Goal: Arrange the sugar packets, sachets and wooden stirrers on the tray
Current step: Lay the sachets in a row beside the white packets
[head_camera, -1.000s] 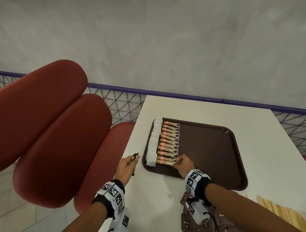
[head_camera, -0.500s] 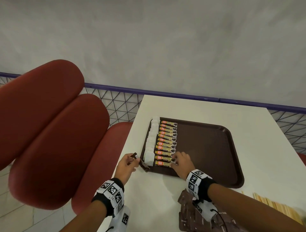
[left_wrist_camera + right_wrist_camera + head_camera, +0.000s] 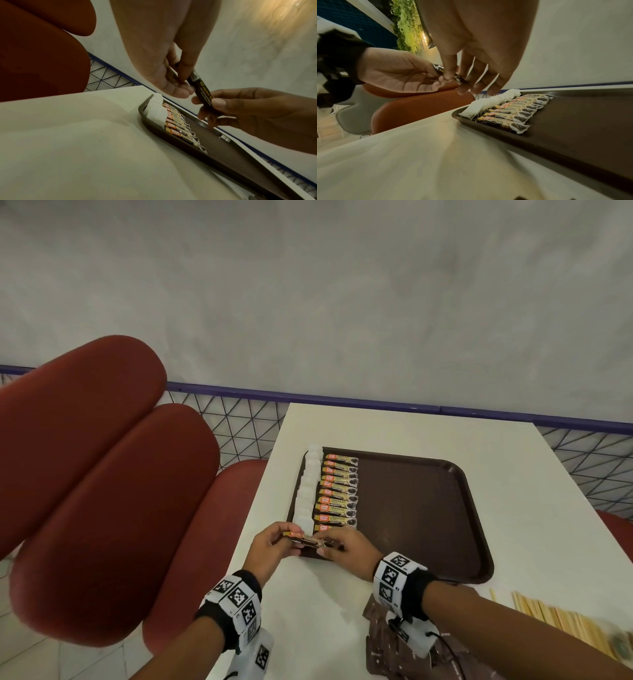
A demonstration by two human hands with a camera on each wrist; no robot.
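A brown tray (image 3: 414,508) lies on the white table (image 3: 534,494). Along its left edge runs a column of white sugar packets (image 3: 308,491), with a row of orange-and-black coffee sachets (image 3: 339,494) beside it. Just over the tray's near left corner both hands hold one more coffee sachet (image 3: 303,538). My left hand (image 3: 291,537) pinches its left end and my right hand (image 3: 325,546) pinches its right end. The left wrist view shows the held sachet (image 3: 203,92) clear above the tray (image 3: 231,152). In the right wrist view the sachet (image 3: 456,77) is mostly hidden by fingers.
Wooden stirrers (image 3: 565,625) lie on the table at the near right. A pile of dark brown sachets (image 3: 387,645) sits under my right wrist. Red padded seats (image 3: 113,491) stand left of the table, and a wire railing (image 3: 239,422) runs behind. The tray's right half is bare.
My left hand has brought its sachet rightwards to the tray's near left corner. My right hand has left the sachet row and taken hold of the sachet's other end.
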